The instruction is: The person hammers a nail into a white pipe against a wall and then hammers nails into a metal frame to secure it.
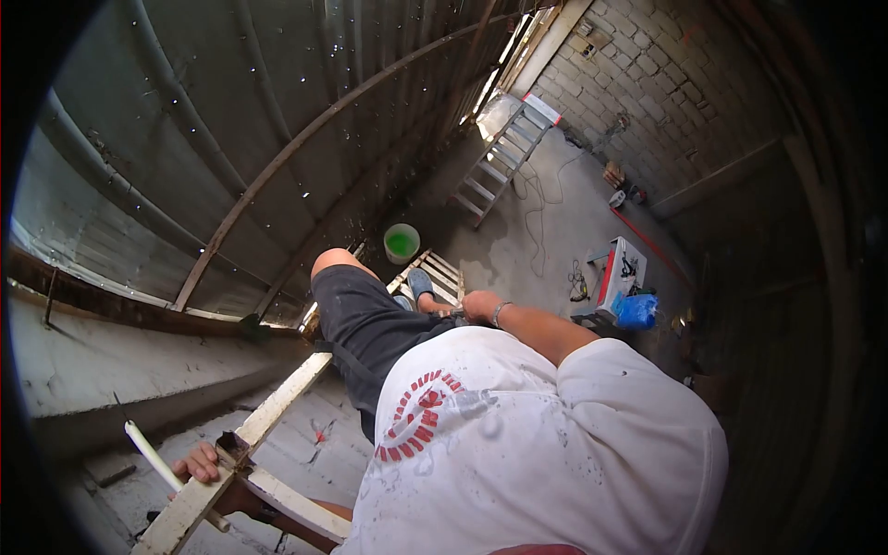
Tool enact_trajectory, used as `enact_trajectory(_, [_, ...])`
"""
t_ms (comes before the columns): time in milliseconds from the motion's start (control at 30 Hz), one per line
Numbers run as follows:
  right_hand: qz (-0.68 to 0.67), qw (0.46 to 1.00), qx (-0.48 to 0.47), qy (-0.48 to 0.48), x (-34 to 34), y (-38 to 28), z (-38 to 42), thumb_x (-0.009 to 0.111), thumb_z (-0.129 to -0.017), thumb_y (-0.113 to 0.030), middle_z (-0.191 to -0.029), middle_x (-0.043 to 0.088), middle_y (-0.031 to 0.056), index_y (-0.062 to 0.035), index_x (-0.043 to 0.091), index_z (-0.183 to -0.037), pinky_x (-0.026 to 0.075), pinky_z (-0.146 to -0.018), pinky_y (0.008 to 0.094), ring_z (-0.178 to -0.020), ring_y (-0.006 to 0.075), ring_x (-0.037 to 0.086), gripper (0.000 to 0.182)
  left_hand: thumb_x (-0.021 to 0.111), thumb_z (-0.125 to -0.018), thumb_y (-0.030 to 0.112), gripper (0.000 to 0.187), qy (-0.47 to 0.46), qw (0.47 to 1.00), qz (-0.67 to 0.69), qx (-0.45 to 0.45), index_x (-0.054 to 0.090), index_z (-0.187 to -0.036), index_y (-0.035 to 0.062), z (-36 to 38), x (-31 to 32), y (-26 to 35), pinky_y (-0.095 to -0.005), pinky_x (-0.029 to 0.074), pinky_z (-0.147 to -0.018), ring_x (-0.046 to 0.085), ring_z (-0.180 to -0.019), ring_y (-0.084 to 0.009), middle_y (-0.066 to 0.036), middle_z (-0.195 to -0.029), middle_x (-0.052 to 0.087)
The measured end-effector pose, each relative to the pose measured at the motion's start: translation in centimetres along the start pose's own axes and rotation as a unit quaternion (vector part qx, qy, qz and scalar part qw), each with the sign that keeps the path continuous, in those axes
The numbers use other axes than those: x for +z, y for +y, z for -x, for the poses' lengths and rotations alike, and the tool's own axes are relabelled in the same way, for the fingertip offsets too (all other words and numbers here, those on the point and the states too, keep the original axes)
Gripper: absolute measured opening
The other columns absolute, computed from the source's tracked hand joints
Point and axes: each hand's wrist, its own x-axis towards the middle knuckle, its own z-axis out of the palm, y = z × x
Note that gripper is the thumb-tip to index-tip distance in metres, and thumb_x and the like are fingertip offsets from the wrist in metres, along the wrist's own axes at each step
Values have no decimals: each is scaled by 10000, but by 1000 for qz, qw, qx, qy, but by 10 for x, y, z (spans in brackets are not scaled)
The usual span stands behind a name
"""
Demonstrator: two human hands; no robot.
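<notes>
At the lower left, my left hand [199, 462] has its fingers curled over the edge of a worn white frame [194, 504]. A pale hose [153, 453] passes beside these fingers. A dark rusty piece [233, 447] sits at the frame's joint. Near the middle, my right hand [481, 306], with a band on its wrist, is closed at my thigh; what it grips is too small to make out. Below it, my foot in a grey clog [421, 282] rests on the slats of a white ladder-like piece [446, 276].
A bucket with green inside [401, 242] stands on the floor beside the corrugated wall [222, 102]. A metal stepladder [499, 166] leans farther off. Cables, a white and red box [622, 276] and a blue bag [637, 312] lie right, near a brick wall [638, 74].
</notes>
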Motion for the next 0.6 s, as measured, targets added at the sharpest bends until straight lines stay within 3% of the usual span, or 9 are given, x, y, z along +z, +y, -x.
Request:
enact_trajectory(67, [-34,998,-30,40,0,3,3,609,-708,-201,-956,663,184,-55,691,-880,515,-762,427,-907,352,636,240,333,-971,416,533,3,1000,6,3,543,-1111,-53,0,0,-1,-331,376,-710,506,-611,-154,-83,-693,564])
enact_trajectory(267, [-9,998,-59,31,7,13,-9,660,-723,-304,-956,664,175,-73,687,-895,515,-755,434,-888,349,636,290,329,-976,432,536,-16,999,25,-13,545,-1125,-36,0,-13,2,-343,373,-723,514,-615,-173,-93,-707,580])
enact_trajectory(367, [-15,1000,-9,7,4,12,-6,724,-698,-375,-1005,666,140,-81,699,-926,516,-787,406,-956,315,629,373,329,-975,435,537,-29,999,31,-19,544,-1123,-35,-3,-11,0,-344,372,-725,514,-616,-175,-96,-708,582])
enact_trajectory(600, [-3,1000,-11,10,-2,10,0,720,-682,-345,-998,664,157,-70,700,-915,515,-791,408,-945,318,632,362,330,-975,443,541,-48,998,35,-23,541,-1118,-34,-6,-4,2,-347,371,-728,515,-618,-179,-101,-708,586])
